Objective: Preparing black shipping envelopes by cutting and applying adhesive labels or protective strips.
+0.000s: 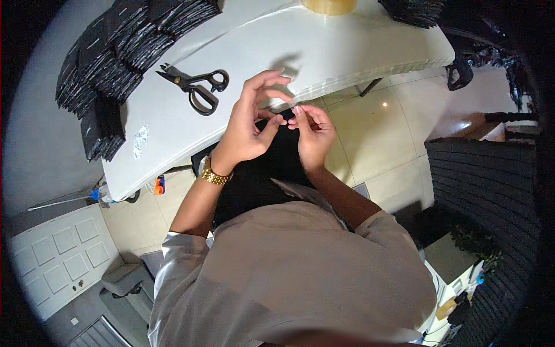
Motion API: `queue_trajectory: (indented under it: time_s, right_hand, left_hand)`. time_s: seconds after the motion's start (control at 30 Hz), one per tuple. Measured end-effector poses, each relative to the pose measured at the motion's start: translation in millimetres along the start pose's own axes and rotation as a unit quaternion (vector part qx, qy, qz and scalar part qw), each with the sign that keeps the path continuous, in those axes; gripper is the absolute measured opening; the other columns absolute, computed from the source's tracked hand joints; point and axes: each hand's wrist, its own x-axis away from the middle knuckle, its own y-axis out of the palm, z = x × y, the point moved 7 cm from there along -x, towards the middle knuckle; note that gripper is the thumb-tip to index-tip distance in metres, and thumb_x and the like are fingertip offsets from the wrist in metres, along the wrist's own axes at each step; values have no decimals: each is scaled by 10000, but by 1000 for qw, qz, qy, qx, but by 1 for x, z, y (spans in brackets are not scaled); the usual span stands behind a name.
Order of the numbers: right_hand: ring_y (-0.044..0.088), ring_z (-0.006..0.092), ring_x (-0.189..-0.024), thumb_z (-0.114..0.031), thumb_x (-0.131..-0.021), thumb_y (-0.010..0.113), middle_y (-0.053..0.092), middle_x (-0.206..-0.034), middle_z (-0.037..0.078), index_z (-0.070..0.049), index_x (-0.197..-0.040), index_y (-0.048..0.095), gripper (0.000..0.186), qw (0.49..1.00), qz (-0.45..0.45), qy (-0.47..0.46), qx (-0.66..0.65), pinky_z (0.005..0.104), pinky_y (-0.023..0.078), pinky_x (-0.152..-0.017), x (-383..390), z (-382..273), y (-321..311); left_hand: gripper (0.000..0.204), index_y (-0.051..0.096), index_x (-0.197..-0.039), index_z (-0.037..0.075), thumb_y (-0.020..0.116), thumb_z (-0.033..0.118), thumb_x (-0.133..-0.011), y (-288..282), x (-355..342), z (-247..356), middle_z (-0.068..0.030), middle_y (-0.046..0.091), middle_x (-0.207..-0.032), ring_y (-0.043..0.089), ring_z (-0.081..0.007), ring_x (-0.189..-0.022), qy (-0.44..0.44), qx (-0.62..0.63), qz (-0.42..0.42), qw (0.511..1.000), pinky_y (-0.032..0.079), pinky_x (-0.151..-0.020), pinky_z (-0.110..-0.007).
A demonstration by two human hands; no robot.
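Observation:
Both my hands are raised close together over my lap, by the near edge of the white table (248, 49). On my left hand (247, 124), the thumb and one finger meet in a pinch while the other fingers stick out, spread. A gold watch circles that wrist. My right hand (314, 134) is closed, its thumb pressed on the curled fingers, its tips nearly touching the left ones. Whatever lies in the pinches is too small to make out. Black-handled scissors (200, 91) lie on the table beyond my left hand, blades partly apart.
Stacks of flat black packages (113, 55) line the table's left side, near a crumpled silvery scrap (140, 140). A yellowish round object (328, 6) stands at the far edge. More black packages (413, 11) lie at far right. Tiled floor (376, 133) shows beyond the edge.

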Motion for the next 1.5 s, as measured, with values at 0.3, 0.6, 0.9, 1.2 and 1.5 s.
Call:
queue_trajectory:
  time_s: [0.3,0.6,0.9,1.2,1.5]
  right_hand:
    - [699,109,-742,-18,-966,732,745,-937,89,31,-1056,690,111,1000,15,3,2,259,600,-671,-6,6,0]
    - [690,110,-728,-7,-962,735,740,-870,101,29,-1029,681,93,998,27,-53,35,265,589,-675,-10,5,4]
    - [651,78,-684,-5,-892,824,603,-758,2,-74,-871,462,369,995,33,-89,35,226,528,-627,-13,10,-3]
    - [649,80,-666,33,-883,814,600,-762,-4,-63,-883,479,349,995,13,-102,18,242,568,-633,-18,18,-10]
    - [583,48,-662,36,-878,818,546,-741,-26,-53,-860,487,342,997,22,-79,6,236,579,-621,-19,20,-10]
  left_hand:
    - [783,290,-1539,43,572,-180,-844,1,0,0,-207,463,-1499,620,-266,-1238,-5,-44,-2,999,646,-860,-353]
    - [765,320,-1515,22,585,-183,-826,2,-2,10,-216,486,-1500,624,-288,-1259,25,-107,-14,994,646,-899,-377]
    - [698,399,-1487,36,591,-149,-842,1,-2,15,-213,537,-1476,660,-297,-1235,22,-147,-17,989,641,-923,-385]
    - [645,530,-1455,160,600,-15,-838,2,-4,29,-112,582,-1457,644,-359,-1201,85,-258,-26,962,581,-950,-452]
    - [599,562,-1412,128,595,-31,-835,-9,-12,48,-109,578,-1471,654,-349,-1208,157,-332,-8,930,615,-882,-421]
